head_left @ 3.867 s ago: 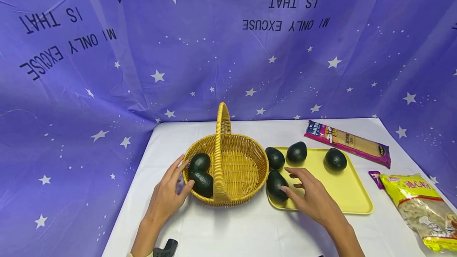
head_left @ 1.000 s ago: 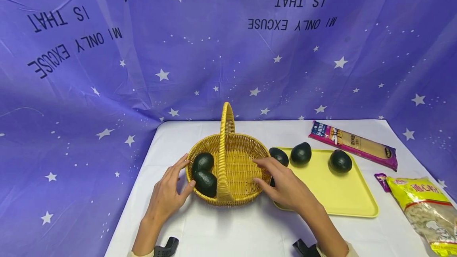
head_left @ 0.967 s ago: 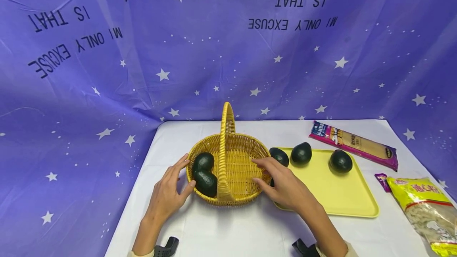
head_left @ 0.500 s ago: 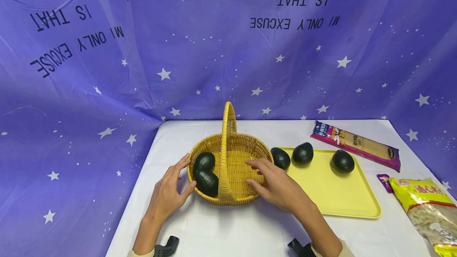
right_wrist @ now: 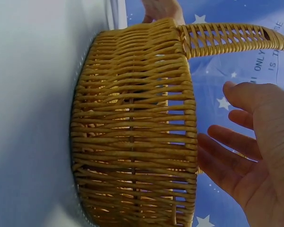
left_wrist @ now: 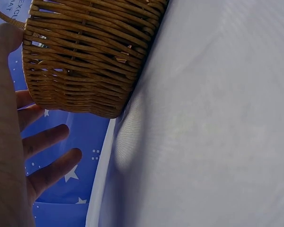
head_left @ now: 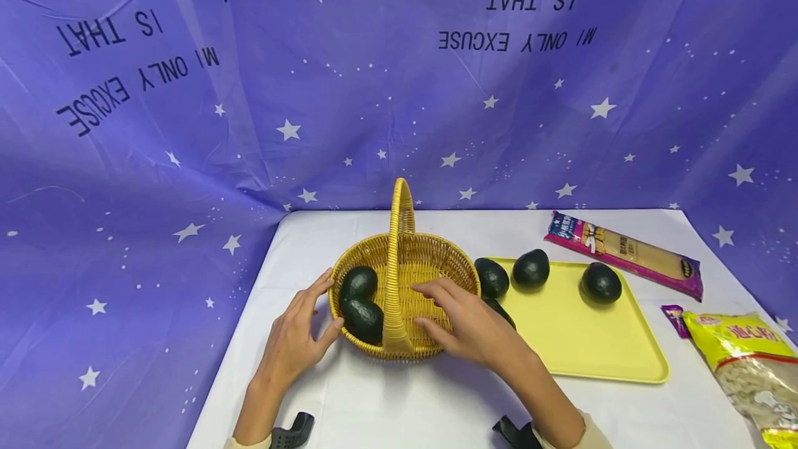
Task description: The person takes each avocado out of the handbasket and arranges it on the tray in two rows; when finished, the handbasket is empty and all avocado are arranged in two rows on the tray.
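A yellow wicker basket (head_left: 349, 255) with a tall arched handle stands on the white table. Two dark green avocados, a rear one (head_left: 359, 283) and a front one (head_left: 363, 321), lie in its left half. Against the basket's left rim rests my left hand (head_left: 293, 338), thumb and fingers spread; the left wrist view shows the fingers extended along the wicker wall. My right hand (head_left: 470, 324) hovers over the basket's right half, fingers loosely bent, holding nothing. The right wrist view shows that hand (right_wrist: 260, 146) beside the rim, with nothing in its grasp.
Right of the basket lies a yellow tray (head_left: 598, 345) with several avocados, one (head_left: 501, 312) partly hidden by my right hand. Behind the tray is a purple noodle packet (head_left: 623, 255). At far right are a yellow bag (head_left: 742, 366) and a small purple packet (head_left: 675, 319).
My right hand has moved left from the avocado at the tray's near-left corner to above the basket, carrying nothing. That avocado remains on the tray. My left hand stays at the basket rim.
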The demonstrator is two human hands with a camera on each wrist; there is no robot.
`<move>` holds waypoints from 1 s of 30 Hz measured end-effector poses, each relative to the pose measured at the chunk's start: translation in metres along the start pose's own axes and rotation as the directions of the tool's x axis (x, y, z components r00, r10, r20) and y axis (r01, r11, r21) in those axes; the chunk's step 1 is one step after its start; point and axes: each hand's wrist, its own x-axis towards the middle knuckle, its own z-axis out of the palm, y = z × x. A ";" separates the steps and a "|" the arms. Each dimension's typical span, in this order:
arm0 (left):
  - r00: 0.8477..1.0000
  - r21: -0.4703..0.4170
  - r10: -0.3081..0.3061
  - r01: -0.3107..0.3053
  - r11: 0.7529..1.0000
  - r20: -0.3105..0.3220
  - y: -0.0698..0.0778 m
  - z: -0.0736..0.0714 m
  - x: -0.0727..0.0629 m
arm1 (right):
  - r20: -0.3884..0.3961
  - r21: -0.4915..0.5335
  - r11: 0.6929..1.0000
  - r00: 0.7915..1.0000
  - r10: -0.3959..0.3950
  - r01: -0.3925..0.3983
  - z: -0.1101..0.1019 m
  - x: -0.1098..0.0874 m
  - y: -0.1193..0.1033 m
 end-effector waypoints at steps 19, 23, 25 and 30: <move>1.000 -0.005 0.001 -0.001 1.000 -0.005 0.001 0.000 -0.001 | 0.035 0.059 0.997 0.998 -0.042 0.040 0.011 0.012 -0.006; 1.000 -0.005 0.000 0.001 1.000 0.001 0.000 0.000 0.000 | 0.025 0.060 0.997 0.998 -0.056 0.054 0.012 0.014 -0.007; 1.000 0.000 -0.001 0.001 1.000 0.000 0.000 0.000 0.000 | 0.022 0.055 0.996 0.997 -0.068 0.066 0.012 0.015 -0.006; 1.000 0.007 0.003 -0.003 1.000 -0.003 0.000 0.000 0.000 | 0.032 0.047 0.995 0.996 -0.087 0.086 0.014 0.018 -0.006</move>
